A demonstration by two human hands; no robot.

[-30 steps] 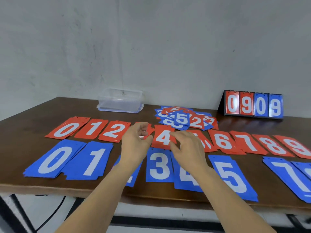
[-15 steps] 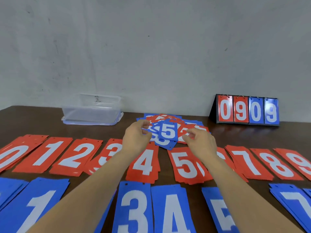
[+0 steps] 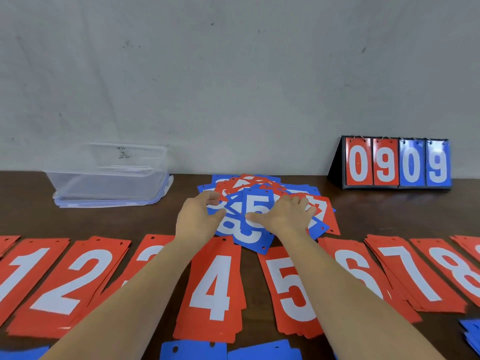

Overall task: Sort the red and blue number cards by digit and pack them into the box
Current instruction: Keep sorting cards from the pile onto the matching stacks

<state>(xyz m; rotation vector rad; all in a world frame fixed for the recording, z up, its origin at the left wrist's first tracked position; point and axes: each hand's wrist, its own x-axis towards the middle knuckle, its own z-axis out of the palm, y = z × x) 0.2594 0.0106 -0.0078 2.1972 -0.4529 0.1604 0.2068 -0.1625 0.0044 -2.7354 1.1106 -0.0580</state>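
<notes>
- Number cards (image 3: 215,287) cover the desk (image 3: 389,216) in three groups. One mixed pile (image 3: 249,231) of red and blue sits at the back centre, with a blue 5 card (image 3: 255,203) on top.
- In front of the pile, eight red stacks (image 3: 415,274) read 1 to 8. A further red corner is cut off at each end of the row.
- One clear box (image 3: 109,175) stands at the back left, well apart from the pile.
- One scoreboard stand (image 3: 397,162) at the back right hangs four cards, two red and two blue, reading 0 9 0 9.
- The left forearm hides most of the red 3, and the right forearm crosses the red 5 and 6.
- The blue cards (image 3: 192,350) at the near edge show only their tops and no digits.
- The left hand (image 3: 198,216) curves its fingers over the pile's left edge with the thumb below. I cannot tell whether they pinch a card.
- The right hand (image 3: 285,214) lies flat and released on the pile, with its thumb stretched across the blue 5.
- Half a second ago both hands hovered at the pile's near edge with their fingertips together. Now they are down on it. The view has also closed in, so the blue row is almost out of the picture.
</notes>
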